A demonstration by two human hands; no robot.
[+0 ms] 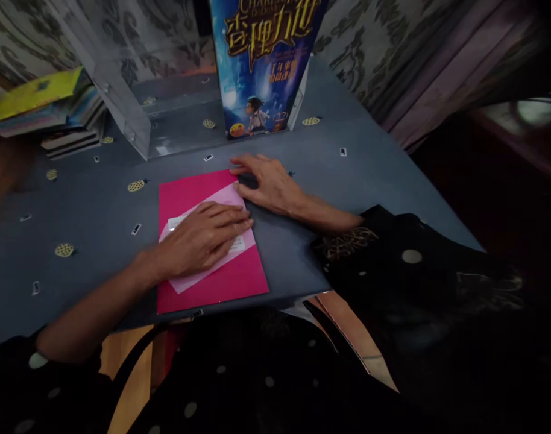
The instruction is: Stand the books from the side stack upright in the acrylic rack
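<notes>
A magenta sheet lies flat on a grey-blue table, close to the near edge and roughly in the middle of the view. On top of it, turned at a slant, lies a smaller pale pink paper with a white label on it; most of the label is hidden under a hand.

The left hand comes in from the near left. It rests palm down on the pale pink paper, open and flat, with its fingers together and pointing right. It grips nothing and covers the middle of the paper, with its fingertips close to the paper's right edge.

The right hand comes in from the right, just beyond the left hand. It is also open and palm down, with its fingers spread a little and pointing left. It lies at the far right corner of the magenta sheet, where the pale pink paper's far corner ends. Its fingertips look to be on that corner and its palm on the bare table. Whether anything lies under the fingers cannot be told. The two hands are near each other but do not touch.

Farther back, a book with a blue illustrated cover stands upright, facing the viewer. To its left stands a clear plastic stand, and at the far left edge lies a stack of books. Small round yellow stickers dot the table.
</notes>
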